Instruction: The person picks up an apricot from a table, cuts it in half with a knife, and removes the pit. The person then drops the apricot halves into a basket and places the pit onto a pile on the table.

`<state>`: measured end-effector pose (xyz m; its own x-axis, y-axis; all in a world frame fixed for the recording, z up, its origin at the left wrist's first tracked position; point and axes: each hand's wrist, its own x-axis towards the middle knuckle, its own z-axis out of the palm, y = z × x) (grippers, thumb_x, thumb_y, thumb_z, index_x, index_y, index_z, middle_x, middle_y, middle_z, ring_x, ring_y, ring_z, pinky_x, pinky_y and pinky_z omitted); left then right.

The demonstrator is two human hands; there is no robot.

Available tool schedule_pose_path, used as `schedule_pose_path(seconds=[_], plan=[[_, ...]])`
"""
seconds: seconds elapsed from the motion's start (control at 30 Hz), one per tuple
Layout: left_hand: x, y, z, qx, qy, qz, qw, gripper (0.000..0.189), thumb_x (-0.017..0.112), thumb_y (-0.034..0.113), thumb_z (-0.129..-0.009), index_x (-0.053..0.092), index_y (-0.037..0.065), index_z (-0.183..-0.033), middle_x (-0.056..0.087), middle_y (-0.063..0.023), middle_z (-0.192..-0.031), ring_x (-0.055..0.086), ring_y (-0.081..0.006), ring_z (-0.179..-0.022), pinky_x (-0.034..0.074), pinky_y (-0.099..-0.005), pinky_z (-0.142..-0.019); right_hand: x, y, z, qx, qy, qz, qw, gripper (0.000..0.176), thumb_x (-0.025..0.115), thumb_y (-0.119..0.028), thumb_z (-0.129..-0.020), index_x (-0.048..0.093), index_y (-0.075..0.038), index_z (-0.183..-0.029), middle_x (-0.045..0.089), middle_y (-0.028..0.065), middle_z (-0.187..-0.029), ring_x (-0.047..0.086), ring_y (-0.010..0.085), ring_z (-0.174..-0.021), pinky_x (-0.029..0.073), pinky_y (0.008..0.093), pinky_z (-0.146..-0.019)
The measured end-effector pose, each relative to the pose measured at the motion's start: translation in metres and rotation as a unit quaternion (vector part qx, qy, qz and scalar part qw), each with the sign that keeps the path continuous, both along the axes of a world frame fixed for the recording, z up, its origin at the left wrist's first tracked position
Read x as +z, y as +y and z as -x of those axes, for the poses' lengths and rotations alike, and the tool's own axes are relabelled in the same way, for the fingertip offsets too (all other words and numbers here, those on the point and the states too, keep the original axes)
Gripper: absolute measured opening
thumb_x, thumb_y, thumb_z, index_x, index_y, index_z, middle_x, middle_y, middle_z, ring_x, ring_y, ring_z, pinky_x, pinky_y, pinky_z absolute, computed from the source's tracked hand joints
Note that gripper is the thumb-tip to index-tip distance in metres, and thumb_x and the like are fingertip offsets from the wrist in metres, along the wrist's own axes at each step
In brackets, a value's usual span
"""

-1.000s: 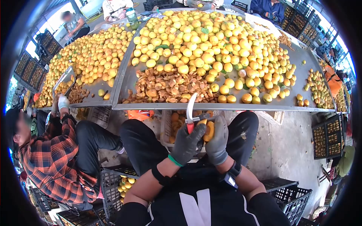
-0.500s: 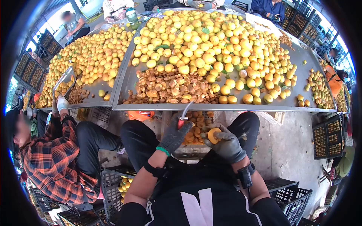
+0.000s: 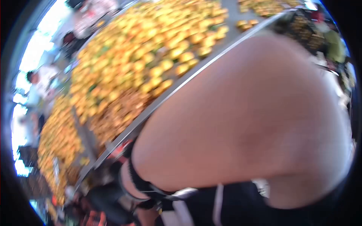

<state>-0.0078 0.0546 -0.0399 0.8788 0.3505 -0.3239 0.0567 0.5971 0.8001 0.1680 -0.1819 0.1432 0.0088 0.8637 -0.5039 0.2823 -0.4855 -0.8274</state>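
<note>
A bare forearm [image 3: 233,124], apparently my right, is raised very close to the camera and fills much of the view. A black strap [image 3: 137,175] circles it near the wrist. Beyond the strap, dark shapes are too smeared to separate glove from clothing, so my right hand's fingers cannot be made out. Part of another arm [image 3: 147,216] shows low down; my left hand is hidden or blurred. A red patch [image 3: 122,148] by the table edge is too blurred to name. Nearby on the table lies a heap of brown-orange fruit pieces [image 3: 118,115].
The metal table [image 3: 188,81] runs diagonally, heaped with yellow-orange fruit [image 3: 151,41] and a divider [image 3: 86,137]. People sit or stand along the far side, one in a pale top [image 3: 47,77]. A plaid sleeve [image 3: 96,218] is at the lower left.
The view has tilted strongly and blurred. The forearm has come up in front of the camera. The gloved hands, the red-handled tool and the held fruit half no longer show clearly.
</note>
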Motion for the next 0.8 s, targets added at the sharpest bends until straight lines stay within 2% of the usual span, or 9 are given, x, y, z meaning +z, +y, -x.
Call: schedule_pose_path(seconds=[0.17, 0.2, 0.23, 0.27, 0.3, 0.37, 0.53, 0.63, 0.8], plan=[[0.019, -0.023, 0.007, 0.126, 0.014, -0.081, 0.989, 0.028, 0.050, 0.012, -0.094, 0.054, 0.003, -0.120, 0.050, 0.0012, -0.065, 0.044, -0.0087, -0.045, 0.035, -0.0227, -0.039, -0.020, 0.108, 0.033, 0.406, -0.158, -0.063, 0.898, 0.031, 0.049, -0.012, -0.087, 0.061, 0.000, -0.113, 0.066, 0.0105, -0.104, 0.063, 0.0170, -0.095, 0.049, 0.0319, -0.079], [0.019, -0.026, 0.007, 0.130, 0.002, -0.059, 0.990, 0.028, 0.050, 0.011, -0.094, 0.054, 0.002, -0.120, 0.050, 0.0014, -0.065, 0.043, -0.0085, -0.045, 0.035, -0.0225, -0.039, -0.039, 0.105, 0.026, 0.375, -0.101, -0.086, 0.918, 0.028, 0.042, -0.009, -0.092, 0.058, 0.001, -0.112, 0.063, 0.0096, -0.112, 0.062, 0.0207, -0.099, 0.048, 0.0317, -0.087], [0.019, -0.028, 0.005, 0.129, -0.010, -0.036, 0.991, 0.028, 0.051, 0.011, -0.094, 0.054, 0.002, -0.120, 0.049, 0.0016, -0.064, 0.043, -0.0082, -0.045, 0.034, -0.0223, -0.038, -0.085, 0.095, 0.022, 0.225, 0.109, -0.139, 0.958, 0.026, 0.042, -0.007, -0.093, 0.057, 0.001, -0.112, 0.060, 0.0108, -0.115, 0.060, 0.0240, -0.104, 0.047, 0.0337, -0.091], [0.018, -0.030, 0.003, 0.129, -0.024, -0.014, 0.991, 0.027, 0.051, 0.010, -0.094, 0.054, 0.001, -0.120, 0.048, 0.0017, -0.064, 0.042, -0.0079, -0.044, 0.033, -0.0221, -0.038, -0.131, 0.081, 0.021, 0.055, 0.307, -0.182, 0.933, 0.024, 0.041, -0.006, -0.094, 0.055, 0.000, -0.112, 0.058, 0.0120, -0.119, 0.058, 0.0273, -0.109, 0.046, 0.0357, -0.094], [0.019, -0.032, 0.001, 0.129, -0.033, 0.006, 0.991, 0.027, 0.051, 0.009, -0.094, 0.053, 0.000, -0.119, 0.047, 0.0019, -0.064, 0.041, -0.0076, -0.044, 0.033, -0.0219, -0.038, -0.157, 0.068, 0.023, 0.061, 0.301, -0.166, 0.937, 0.024, 0.041, -0.006, -0.094, 0.055, 0.000, -0.112, 0.058, 0.0120, -0.119, 0.058, 0.0273, -0.109, 0.046, 0.0357, -0.094], [0.022, -0.033, -0.006, 0.137, -0.046, 0.031, 0.989, 0.027, 0.051, 0.008, -0.094, 0.053, -0.001, -0.119, 0.047, 0.0021, -0.063, 0.041, -0.0073, -0.044, 0.032, -0.0217, -0.038, -0.190, 0.047, 0.030, -0.284, 0.535, -0.103, 0.789, 0.024, 0.044, -0.007, -0.093, 0.053, 0.001, -0.113, 0.060, 0.0124, -0.114, 0.057, 0.0241, -0.111, 0.048, 0.0369, -0.093], [0.022, -0.044, -0.027, 0.054, -0.043, 0.080, 0.994, 0.028, 0.054, 0.012, -0.092, 0.052, 0.005, -0.119, 0.040, 0.0020, -0.058, 0.034, -0.0068, -0.038, 0.028, -0.0216, -0.035, -0.207, 0.036, 0.053, -0.301, 0.608, -0.025, 0.734, 0.031, 0.051, -0.016, -0.094, 0.047, -0.004, -0.122, 0.058, 0.0122, -0.115, 0.059, 0.0256, -0.108, 0.051, 0.0439, -0.090], [0.020, -0.054, -0.035, 0.030, -0.048, 0.083, 0.995, 0.024, 0.054, 0.008, -0.091, 0.054, 0.003, -0.115, 0.041, 0.0015, -0.059, 0.034, -0.0071, -0.037, 0.027, -0.0221, -0.034, -0.196, 0.038, 0.056, -0.165, 0.579, -0.023, 0.799, 0.034, 0.055, -0.026, -0.093, 0.049, -0.006, -0.120, 0.060, 0.0088, -0.111, 0.061, 0.0237, -0.103, 0.055, 0.0369, -0.080], [0.020, -0.051, -0.036, -0.006, -0.074, 0.036, 0.997, 0.023, 0.057, 0.010, -0.090, 0.056, 0.001, -0.111, 0.047, -0.0009, -0.063, 0.047, -0.0107, -0.049, 0.039, -0.0238, -0.043, -0.199, 0.037, 0.056, -0.166, 0.524, -0.014, 0.835, 0.033, 0.057, -0.026, -0.092, 0.051, -0.007, -0.118, 0.060, 0.0077, -0.108, 0.061, 0.0212, -0.100, 0.054, 0.0344, -0.077]])
